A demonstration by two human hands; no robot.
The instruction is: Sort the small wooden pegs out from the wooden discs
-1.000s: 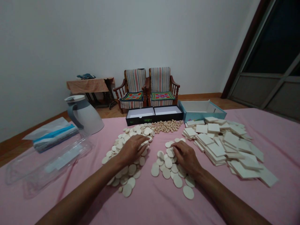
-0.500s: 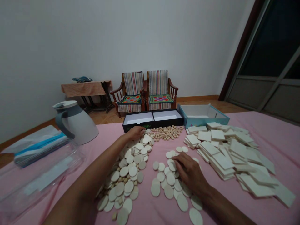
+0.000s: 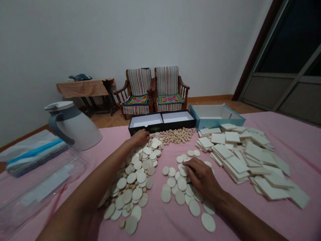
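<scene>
My left hand [image 3: 141, 137] is at the far end of a long heap of pale round discs [image 3: 137, 164], just before the black box; its fingers are curled, and what they hold is hidden. My right hand [image 3: 200, 172] rests on a smaller spread of discs [image 3: 180, 197] at the centre right, its fingers bent together over the discs, the contact too small to make out. Small wooden pieces [image 3: 178, 135] lie in a pile between my left hand and the square tiles. More little cubes [image 3: 122, 224] sit among and beside the left discs.
A two-part black box [image 3: 163, 126] and a light-blue box [image 3: 220, 124] stand at the back. Square white tiles [image 3: 237, 164] are heaped at the right. At the left are a grey-white jug [image 3: 84, 129], a blue-edged packet [image 3: 37, 155] and clear plastic packaging [image 3: 47, 187] on pink cloth [image 3: 110, 134].
The camera view has shifted slightly. My left hand has drawn a little left at the far end of the discs, its fingers more curled. My right hand stays over its discs.
</scene>
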